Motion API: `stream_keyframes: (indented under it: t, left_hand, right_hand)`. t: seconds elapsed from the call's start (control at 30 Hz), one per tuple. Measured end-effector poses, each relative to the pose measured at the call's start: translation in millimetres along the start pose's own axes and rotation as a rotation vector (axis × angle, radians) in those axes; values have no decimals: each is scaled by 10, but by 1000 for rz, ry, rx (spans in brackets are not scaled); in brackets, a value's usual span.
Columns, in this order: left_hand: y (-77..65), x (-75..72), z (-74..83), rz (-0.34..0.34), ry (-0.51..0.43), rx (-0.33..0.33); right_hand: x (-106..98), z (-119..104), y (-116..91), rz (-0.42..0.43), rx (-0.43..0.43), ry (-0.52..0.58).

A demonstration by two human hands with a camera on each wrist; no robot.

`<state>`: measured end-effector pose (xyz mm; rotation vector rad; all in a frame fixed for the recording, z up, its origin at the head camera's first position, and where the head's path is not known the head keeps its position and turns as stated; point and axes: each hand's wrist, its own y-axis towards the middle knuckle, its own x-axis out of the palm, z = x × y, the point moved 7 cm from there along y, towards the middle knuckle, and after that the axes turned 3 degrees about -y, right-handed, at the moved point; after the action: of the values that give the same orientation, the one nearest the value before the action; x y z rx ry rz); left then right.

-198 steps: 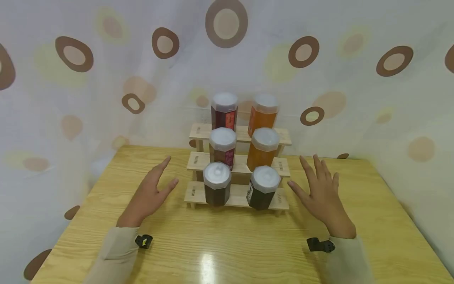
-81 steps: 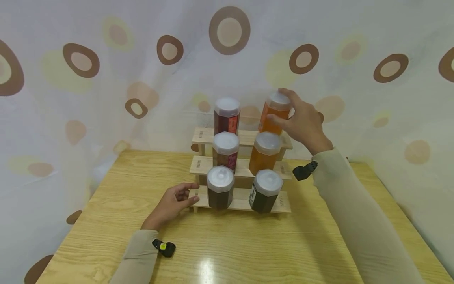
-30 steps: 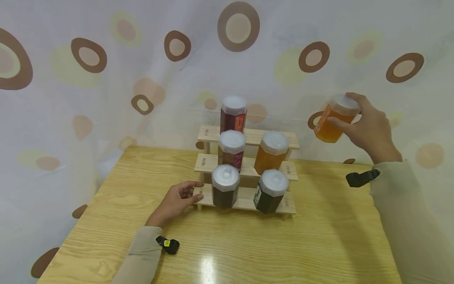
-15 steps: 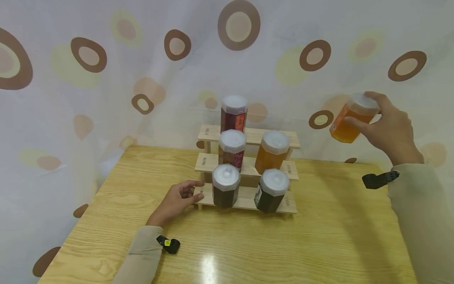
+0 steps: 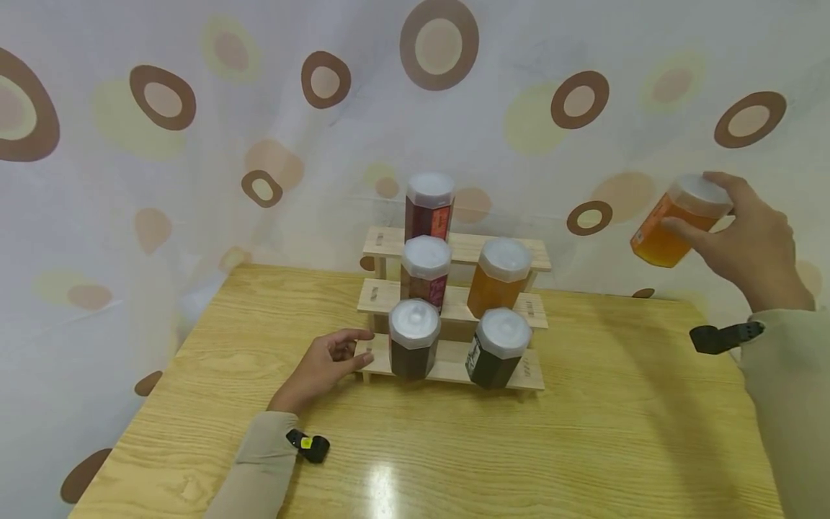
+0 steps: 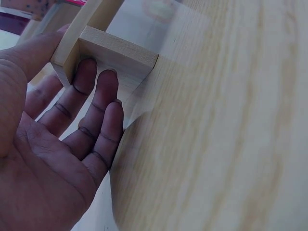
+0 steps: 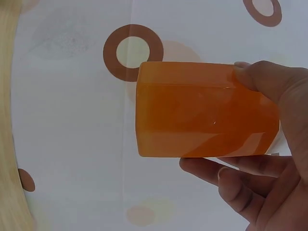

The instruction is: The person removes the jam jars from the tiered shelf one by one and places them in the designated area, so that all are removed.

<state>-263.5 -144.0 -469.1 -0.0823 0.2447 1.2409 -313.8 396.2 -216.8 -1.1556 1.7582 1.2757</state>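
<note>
My right hand point(image 5: 755, 241) holds an orange jar point(image 5: 677, 227) with a frosted white lid, tilted in the air at the right. In the right wrist view the thumb lies on one side of the jar point(image 7: 202, 110) and the fingers on the other. My left hand point(image 5: 324, 364) grips the left end of the lowest step of a three-tier wooden rack point(image 5: 447, 352). In the left wrist view, the thumb is at the plank point(image 6: 70, 48) and curled fingertips lie by the rack's leg point(image 6: 115, 50). A dark red jar point(image 5: 429, 209) stands alone on the top step.
The middle step bears a brownish jar point(image 5: 423, 277) and an amber jar point(image 5: 496, 281). Two dark jars, left point(image 5: 413, 346) and right point(image 5: 496, 353), stand on the lowest step. A wooden table point(image 5: 454, 454) lies under the rack, with a patterned curtain point(image 5: 493, 58) behind.
The right hand took the orange jar from the top step's right side and carried it rightward, still drifting right. The left hand came to the rack's lower left end and has stayed there.
</note>
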Motion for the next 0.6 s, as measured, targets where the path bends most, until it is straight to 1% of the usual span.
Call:
stream_keyframes:
  t: [0.23,0.5,0.6]
  left_hand:
    - [-3,-7,15,-3,-7,-4]
    - [-2,5,18,-4,-1,4]
    - [1,11,26,-8,-4,1]
  right_hand:
    - [157,70,-58,-26,5,36]
    - [425,169,-162,-44,-16,103]
    - [535,233,-203,-50,-17,109]
